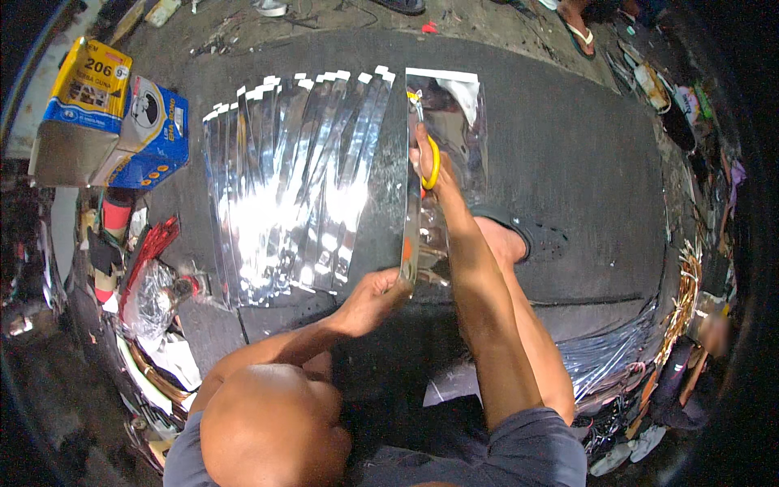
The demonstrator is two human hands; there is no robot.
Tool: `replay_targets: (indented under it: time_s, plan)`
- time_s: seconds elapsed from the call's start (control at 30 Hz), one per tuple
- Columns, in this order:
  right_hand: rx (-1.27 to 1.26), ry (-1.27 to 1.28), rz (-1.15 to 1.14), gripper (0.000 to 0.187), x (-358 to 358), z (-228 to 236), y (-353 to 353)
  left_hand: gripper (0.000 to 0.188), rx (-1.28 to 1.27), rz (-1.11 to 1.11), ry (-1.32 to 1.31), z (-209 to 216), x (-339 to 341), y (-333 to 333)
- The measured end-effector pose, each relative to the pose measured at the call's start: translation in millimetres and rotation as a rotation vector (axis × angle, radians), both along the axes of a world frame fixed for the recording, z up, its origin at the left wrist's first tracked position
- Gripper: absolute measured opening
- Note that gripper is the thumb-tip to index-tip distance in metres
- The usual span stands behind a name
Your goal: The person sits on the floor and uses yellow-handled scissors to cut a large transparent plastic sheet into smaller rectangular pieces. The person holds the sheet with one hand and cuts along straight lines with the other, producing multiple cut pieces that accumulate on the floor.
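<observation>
Cutting foil sheet [454,138] with scissors [428,154], two boxes [114,122] nearby

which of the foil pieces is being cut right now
The wide foil sheet on the right: the right hand runs yellow scissors up it while the left hand holds its near edge. The cut strips lie fanned alongside, untouched.
</observation>
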State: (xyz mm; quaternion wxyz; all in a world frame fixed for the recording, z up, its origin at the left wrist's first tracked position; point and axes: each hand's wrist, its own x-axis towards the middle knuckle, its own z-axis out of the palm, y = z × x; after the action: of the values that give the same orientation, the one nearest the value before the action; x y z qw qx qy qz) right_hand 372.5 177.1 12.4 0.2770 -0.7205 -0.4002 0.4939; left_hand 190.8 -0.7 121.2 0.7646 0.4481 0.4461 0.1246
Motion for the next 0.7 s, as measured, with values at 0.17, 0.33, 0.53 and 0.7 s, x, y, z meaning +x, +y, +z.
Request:
replay_targets:
  time_s: [0.17,0.33,0.53,0.7]
  plan:
    - [0.139,-0.019,-0.091,0.080,3,-7,74,0.025,0.121,0.021,-0.030,8,-9,-1]
    - [-0.041,0.241,-0.126,0.078,17,-12,101,0.025,-0.028,0.082,0.018,10,-25,0]
    - [0.189,0.196,0.033,0.083,17,-20,128,0.023,0.108,0.069,0.068,-2,-38,-10]
    - [-0.030,0.316,-0.077,0.079,22,7,106,0.025,-0.069,0.202,0.256,-46,-69,-6]
